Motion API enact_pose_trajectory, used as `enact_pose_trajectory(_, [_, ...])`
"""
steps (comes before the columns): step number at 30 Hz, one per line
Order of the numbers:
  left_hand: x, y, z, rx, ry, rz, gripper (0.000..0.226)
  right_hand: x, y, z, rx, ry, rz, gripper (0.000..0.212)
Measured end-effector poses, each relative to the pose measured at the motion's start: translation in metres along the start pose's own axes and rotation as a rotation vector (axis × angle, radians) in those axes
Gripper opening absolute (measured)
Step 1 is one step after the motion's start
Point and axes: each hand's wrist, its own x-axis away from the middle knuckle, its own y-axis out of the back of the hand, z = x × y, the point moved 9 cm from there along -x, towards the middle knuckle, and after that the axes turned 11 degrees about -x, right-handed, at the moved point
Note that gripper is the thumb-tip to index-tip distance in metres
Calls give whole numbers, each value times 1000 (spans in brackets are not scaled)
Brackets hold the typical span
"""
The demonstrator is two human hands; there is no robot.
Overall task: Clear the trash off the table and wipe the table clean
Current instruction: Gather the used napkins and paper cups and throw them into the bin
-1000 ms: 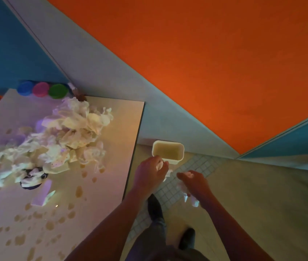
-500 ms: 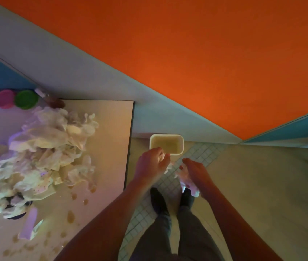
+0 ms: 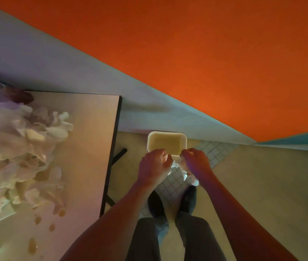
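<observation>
Both hands are held out over the floor, just this side of the small cream waste bin (image 3: pixel 167 143) that stands against the wall, right of the table (image 3: pixel 91 140). The left hand (image 3: pixel 154 166) is curled into a loose fist with a bit of white tissue showing at its inner edge. The right hand (image 3: pixel 196 162) is closed round a crumpled white tissue (image 3: pixel 184 169) that hangs out below the palm. Whether the two hands share one wad or hold separate pieces I cannot tell.

What matters for the drop is this: the bin's open mouth lies straight ahead of the knuckles, on the far side of both hands, with its near rim just under the fingertips. The bin's long side runs left to right, so both fists line up across it. Neither hand is clearly the closer; they sit about level, the left toward the bin's left corner and the right toward its right corner. Both forearms reach forward and slightly inward, wrists bent down, backs of the hands up.

By my reckoning a small push forward would bring the tissue over the opening before the fingers let go; released here, it might catch the near rim or land on the tiled floor.

Most of the job looks undone. A big heap of crumpled paper (image 3: pixel 21 157) covers the left part of the table, and brown spill spots (image 3: pixel 52 227) dot its near surface.
</observation>
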Motion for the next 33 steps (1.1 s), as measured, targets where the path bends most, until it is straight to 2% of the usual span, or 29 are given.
enact_pose_trajectory(6, [-33, -70, 25, 15, -17, -107, 24, -73, -22, -39, 31, 50, -46, 20])
enact_pose_trajectory(10, [-66, -116, 47, 58, 6, -169, 28, -126, -37, -64, -71, 62, -131, 19])
enact_pose_trajectory(19, [-162, -223, 79, 202, -20, -319, 35, -249, -75, -108, -164, 386, -241, 27])
enact_pose_trajectory(23, [-188, -263, 92, 228, -75, -381, 29, -290, -94, -133, -133, 537, -262, 23])
enact_pose_trajectory(25, [-197, -282, 98, 264, -118, -341, 21, -307, -104, -140, -47, 606, -265, 29])
enact_pose_trajectory(27, [-206, -305, 107, 290, -168, -268, 15, -329, -118, -154, 63, 594, -210, 36])
enact_pose_trajectory(31, [-218, -354, 129, 295, -138, -12, 41, -367, -143, -181, 199, 419, -34, 30])
enact_pose_trajectory(33, [-224, -380, 142, 248, -81, 135, 39, -387, -157, -196, 283, 302, 73, 34])
